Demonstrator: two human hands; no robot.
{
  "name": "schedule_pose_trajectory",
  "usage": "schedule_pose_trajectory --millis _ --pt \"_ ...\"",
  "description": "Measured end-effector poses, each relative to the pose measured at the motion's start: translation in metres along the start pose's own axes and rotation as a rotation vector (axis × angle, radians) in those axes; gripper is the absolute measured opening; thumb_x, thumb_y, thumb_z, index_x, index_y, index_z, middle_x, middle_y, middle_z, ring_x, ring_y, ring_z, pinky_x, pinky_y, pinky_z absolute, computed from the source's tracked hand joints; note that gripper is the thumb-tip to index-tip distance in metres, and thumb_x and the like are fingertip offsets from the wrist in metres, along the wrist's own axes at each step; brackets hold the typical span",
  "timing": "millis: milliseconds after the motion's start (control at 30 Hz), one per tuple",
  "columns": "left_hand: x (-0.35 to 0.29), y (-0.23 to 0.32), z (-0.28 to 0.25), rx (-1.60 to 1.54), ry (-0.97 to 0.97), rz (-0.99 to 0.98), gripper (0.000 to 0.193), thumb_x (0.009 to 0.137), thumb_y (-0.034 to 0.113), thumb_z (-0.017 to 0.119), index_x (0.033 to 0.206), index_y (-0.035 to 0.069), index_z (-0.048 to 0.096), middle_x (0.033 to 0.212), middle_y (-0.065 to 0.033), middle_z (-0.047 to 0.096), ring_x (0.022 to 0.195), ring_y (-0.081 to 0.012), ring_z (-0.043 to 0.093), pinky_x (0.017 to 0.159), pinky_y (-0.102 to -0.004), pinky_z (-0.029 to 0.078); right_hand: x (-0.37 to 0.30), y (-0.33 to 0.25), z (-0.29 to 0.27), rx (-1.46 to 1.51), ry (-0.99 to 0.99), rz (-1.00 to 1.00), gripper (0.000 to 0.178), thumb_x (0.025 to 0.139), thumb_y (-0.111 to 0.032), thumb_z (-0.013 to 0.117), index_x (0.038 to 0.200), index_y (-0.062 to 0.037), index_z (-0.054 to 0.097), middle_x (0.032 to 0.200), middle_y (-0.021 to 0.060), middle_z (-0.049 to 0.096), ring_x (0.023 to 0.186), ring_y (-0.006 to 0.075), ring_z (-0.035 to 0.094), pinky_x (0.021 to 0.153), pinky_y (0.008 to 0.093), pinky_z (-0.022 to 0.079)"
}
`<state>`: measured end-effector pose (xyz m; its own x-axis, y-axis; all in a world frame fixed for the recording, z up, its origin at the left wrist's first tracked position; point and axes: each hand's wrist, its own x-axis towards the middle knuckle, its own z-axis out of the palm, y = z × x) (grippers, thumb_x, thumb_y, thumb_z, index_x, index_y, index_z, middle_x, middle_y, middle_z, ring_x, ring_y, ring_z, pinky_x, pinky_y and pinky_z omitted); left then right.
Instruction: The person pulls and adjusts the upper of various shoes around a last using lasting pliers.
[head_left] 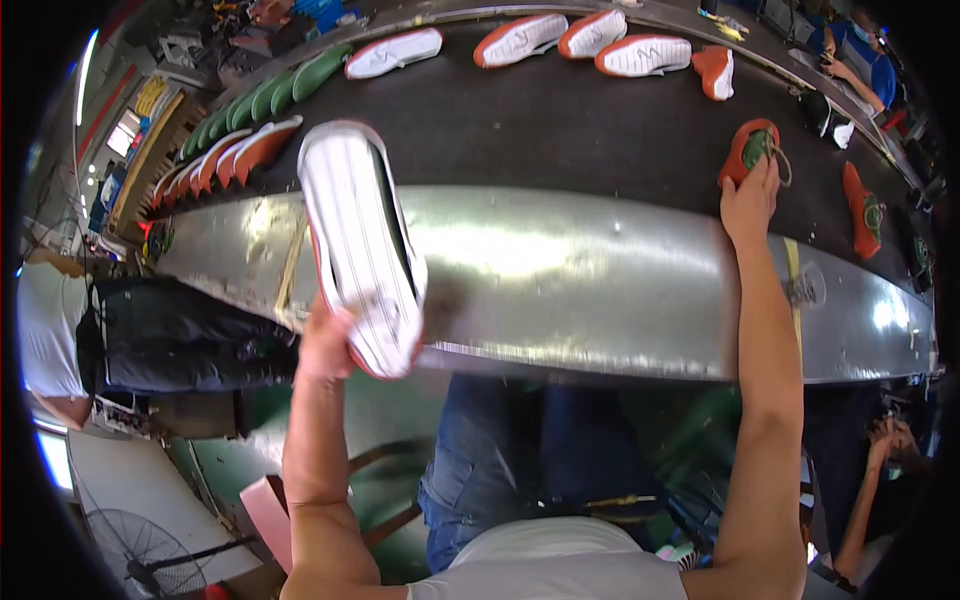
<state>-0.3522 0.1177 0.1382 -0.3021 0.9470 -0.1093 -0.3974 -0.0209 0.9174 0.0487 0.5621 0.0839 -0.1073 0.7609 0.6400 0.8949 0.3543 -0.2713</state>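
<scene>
I have the white-soled shoe (362,240) up over the shiny metal ledge (580,260), on the left. My left hand (328,338) is clamped on its near end, maybe so the rest of the bottom stays uncovered. My right hand (752,205) reaches far and to the right, with thumb and fingers closed around the near end of a red shoe (757,150) on the dark top (560,140). I guess that end is just the easiest to reach. Farther left, red pieces (232,160) and green pieces (285,92) lean close together, maybe to save room. At the far side, other shoes (520,40) show their white bottoms.
</scene>
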Motion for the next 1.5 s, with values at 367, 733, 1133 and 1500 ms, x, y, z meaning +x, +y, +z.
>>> schedule_pose_trajectory --millis 367,733,1133,1500 --pt "-0.189 -0.187 0.139 0.512 -0.198 -0.535 0.104 0.079 0.019 0.082 0.160 0.006 0.018 0.151 -0.0181 0.045 0.137 -0.0259 0.046 0.113 -0.0341 0.035 -0.289 -0.031 -0.253 0.537 -0.911 -0.569 0.036 0.079 -0.023 0.078 0.105 -0.0056 0.061 0.096 0.0135 0.062 0.094 0.0345 0.060 0.080 0.0449 0.049" --pt "-0.071 -0.230 0.211 0.869 -0.339 -0.307 0.077 0.087 0.045 0.074 0.145 0.003 0.046 0.130 -0.0205 0.061 0.118 -0.0315 0.061 0.101 -0.0382 0.048 -0.396 -0.008 -0.324 0.169 -1.278 -0.809 0.041 0.074 -0.015 0.074 0.110 -0.0015 0.060 0.106 0.0151 0.057 0.102 0.0334 0.060 0.081 0.0432 0.054" --pt "-0.134 -0.179 0.163 0.150 -0.181 -0.086 0.065 0.103 0.033 0.057 0.153 0.012 0.021 0.134 -0.0124 0.056 0.125 -0.0213 0.052 0.108 -0.0366 0.041 -0.345 -0.042 -0.322 0.842 -1.588 0.201 0.029 0.097 -0.021 0.061 0.116 0.0000 0.063 0.085 0.0097 0.069 0.078 0.0136 0.065 0.074 0.0306 0.052" --pt "-0.132 -0.186 0.144 0.291 -0.134 -0.063 0.052 0.105 0.026 0.053 0.151 0.009 0.035 0.133 -0.0128 0.057 0.124 -0.0202 0.053 0.107 -0.0335 0.042 -0.315 -0.081 -0.257 0.923 -1.661 0.127 0.021 0.100 -0.020 0.056 0.106 0.0007 0.059 0.081 0.0095 0.066 0.070 0.0166 0.064 0.067 0.0333 0.052"
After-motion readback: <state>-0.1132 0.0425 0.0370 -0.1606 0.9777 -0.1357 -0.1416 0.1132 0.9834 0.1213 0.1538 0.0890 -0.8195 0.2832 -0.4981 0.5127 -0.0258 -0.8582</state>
